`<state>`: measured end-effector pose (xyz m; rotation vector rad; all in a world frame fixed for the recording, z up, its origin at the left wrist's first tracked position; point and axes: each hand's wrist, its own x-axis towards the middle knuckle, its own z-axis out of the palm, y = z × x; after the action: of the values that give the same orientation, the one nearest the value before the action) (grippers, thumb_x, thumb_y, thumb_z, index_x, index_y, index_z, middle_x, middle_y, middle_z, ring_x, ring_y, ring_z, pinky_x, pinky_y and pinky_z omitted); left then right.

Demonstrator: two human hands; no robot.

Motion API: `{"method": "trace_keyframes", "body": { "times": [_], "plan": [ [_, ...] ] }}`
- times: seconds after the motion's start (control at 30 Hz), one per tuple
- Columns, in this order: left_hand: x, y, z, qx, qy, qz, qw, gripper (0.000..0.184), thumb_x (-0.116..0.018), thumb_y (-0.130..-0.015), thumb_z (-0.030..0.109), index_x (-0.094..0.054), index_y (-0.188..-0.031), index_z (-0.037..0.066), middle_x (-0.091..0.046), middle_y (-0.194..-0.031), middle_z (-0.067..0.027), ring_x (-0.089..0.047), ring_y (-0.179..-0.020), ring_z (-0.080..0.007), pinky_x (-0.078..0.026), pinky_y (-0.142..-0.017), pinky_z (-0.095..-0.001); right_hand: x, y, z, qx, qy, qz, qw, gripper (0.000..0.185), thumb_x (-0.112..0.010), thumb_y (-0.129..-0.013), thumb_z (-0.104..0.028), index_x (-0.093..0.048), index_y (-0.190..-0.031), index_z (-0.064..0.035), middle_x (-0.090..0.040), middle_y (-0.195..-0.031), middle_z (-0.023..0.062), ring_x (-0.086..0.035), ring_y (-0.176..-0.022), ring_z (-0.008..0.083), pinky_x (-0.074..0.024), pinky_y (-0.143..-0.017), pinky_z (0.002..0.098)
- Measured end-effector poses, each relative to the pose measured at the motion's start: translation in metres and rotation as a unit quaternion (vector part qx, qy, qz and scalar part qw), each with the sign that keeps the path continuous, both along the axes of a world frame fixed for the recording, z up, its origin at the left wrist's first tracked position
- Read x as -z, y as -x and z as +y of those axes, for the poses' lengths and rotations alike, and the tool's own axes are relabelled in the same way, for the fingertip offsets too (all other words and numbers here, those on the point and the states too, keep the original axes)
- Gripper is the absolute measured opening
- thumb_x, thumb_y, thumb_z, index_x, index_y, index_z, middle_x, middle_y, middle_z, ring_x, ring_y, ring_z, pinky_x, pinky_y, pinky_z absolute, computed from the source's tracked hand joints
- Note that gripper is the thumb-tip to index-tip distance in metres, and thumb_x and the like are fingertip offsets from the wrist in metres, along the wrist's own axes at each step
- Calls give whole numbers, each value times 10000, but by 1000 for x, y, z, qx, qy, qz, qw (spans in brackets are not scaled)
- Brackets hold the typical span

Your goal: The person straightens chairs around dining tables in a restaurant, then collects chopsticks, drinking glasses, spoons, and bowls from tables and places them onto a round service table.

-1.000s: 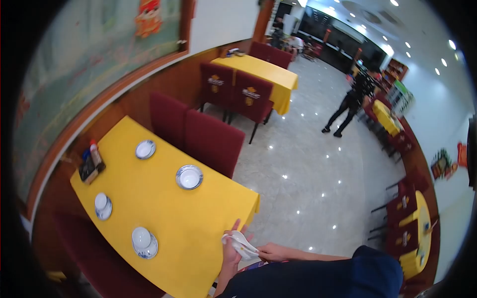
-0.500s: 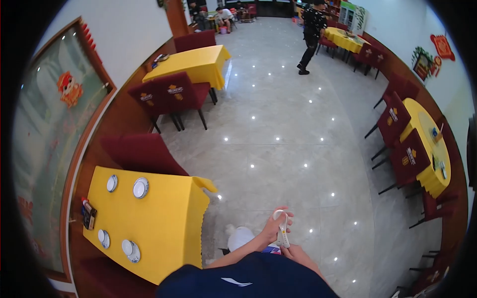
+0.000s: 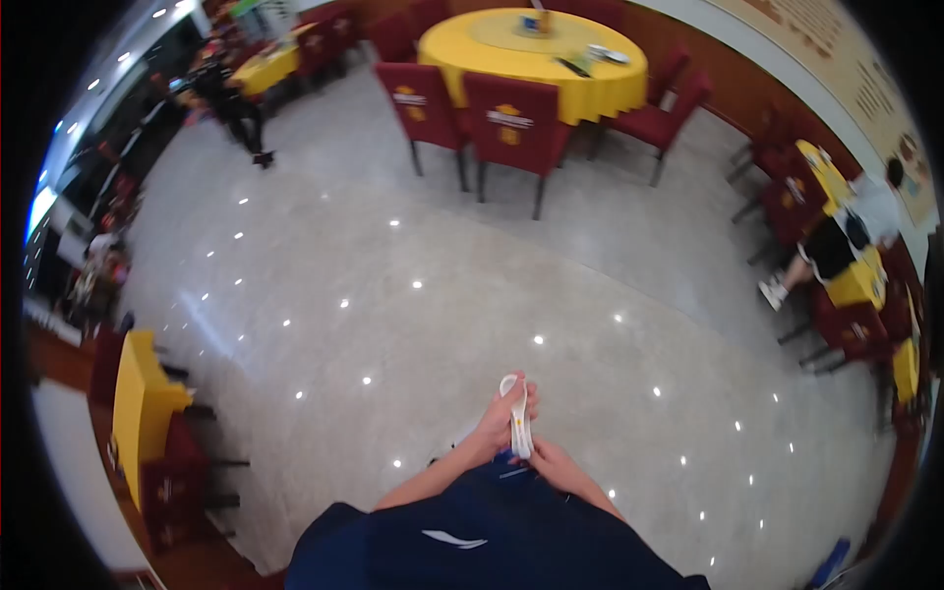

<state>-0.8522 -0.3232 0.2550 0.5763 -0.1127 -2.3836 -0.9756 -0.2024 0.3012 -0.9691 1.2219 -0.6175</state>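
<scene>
A small stack of white soup spoons (image 3: 520, 431) is held in front of my dark blue shirt, their bowl ends pointing away from me. My left hand (image 3: 495, 425) is closed around them near the bowls. Lower down, my right hand (image 3: 553, 464) has its fingers closed on the handle ends. How many spoons are nested together I cannot tell.
Ahead stands a round table (image 3: 462, 54) with a yellow cloth and maroon chairs (image 3: 511, 123). Another yellow table (image 3: 133, 413) is at the left. A person in dark clothes (image 3: 231, 98) is at the far left, and a person in white (image 3: 870, 211) at the right.
My view has swung to the right, so the table with bowls has left the picture and the round table is now ahead. The spoons stay in both my hands.
</scene>
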Motion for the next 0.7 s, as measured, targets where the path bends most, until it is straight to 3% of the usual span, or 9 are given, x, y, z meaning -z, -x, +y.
{"method": "trace_keyframes", "body": {
  "times": [0.1,0.17,0.3,0.37,0.43,0.5,0.63,0.7],
  "plan": [
    [-4,96,-78,84,32,41,995,200,-592,-956,219,-500,-1128,174,-549,-964,-20,-551,-792,-103,-525,-563,-268,-18,61,-58,107,11,9,994,284,-395,-1020,-226,-484,-1212,-38,-679,-1000,88,-626,-869,153,-485,-793,300],
    [-27,147,-106,198,76,-32,977,201,-614,-942,209,-498,-1097,152,-583,-996,-38,-590,-814,-113,-549,-586,-287,-15,85,-74,166,30,-16,986,308,-390,-1016,-248,-458,-1217,-25,-670,-1015,97,-626,-882,159,-485,-777,301],
    [-39,260,-167,332,140,-6,933,202,-620,-934,174,-506,-1095,128,-611,-974,-46,-617,-812,-121,-551,-589,-292,-8,147,-131,346,25,-112,931,340,-416,-989,-248,-439,-1235,-15,-647,-1039,149,-633,-896,210,-498,-763,316],
    [-29,319,-207,383,188,-49,903,194,-623,-925,146,-514,-1080,107,-606,-894,-34,-604,-761,-113,-546,-592,-284,8,189,-173,412,28,-162,896,361,-420,-981,-256,-435,-1246,-13,-640,-1040,165,-635,-896,228,-503,-760,322],
    [-21,365,-240,374,193,-77,904,191,-620,-924,140,-520,-1082,103,-599,-868,-31,-597,-748,-112,-542,-590,-281,25,229,-205,477,83,-291,825,427,-418,-950,-333,-488,-1209,-1,-628,-1065,196,-645,-890,249,-515,-746,350],
    [-9,413,-283,360,197,-106,906,188,-618,-922,133,-526,-1083,100,-593,-842,-28,-590,-735,-111,-538,-588,-278,47,279,-252,493,63,-264,826,468,-360,-983,-394,-539,-1141,8,-637,-994,178,-641,-847,237,-525,-708,346],
    [4,493,-392,247,210,-207,923,234,-600,-935,147,-518,-1145,82,-588,-856,-41,-586,-736,-121,-536,-605,-287,51,397,-372,449,5,-151,880,468,-361,-1024,-421,-564,-1041,0,-618,-824,100,-599,-692,176,-508,-633,298],
    [15,528,-452,161,115,-230,953,231,-582,-949,166,-507,-1147,72,-595,-882,-59,-605,-776,-149,-556,-652,-305,31,453,-438,362,-77,-139,918,402,-433,-1014,-386,-559,-1020,-4,-611,-815,93,-588,-679,154,-485,-599,278]
  ]
}}
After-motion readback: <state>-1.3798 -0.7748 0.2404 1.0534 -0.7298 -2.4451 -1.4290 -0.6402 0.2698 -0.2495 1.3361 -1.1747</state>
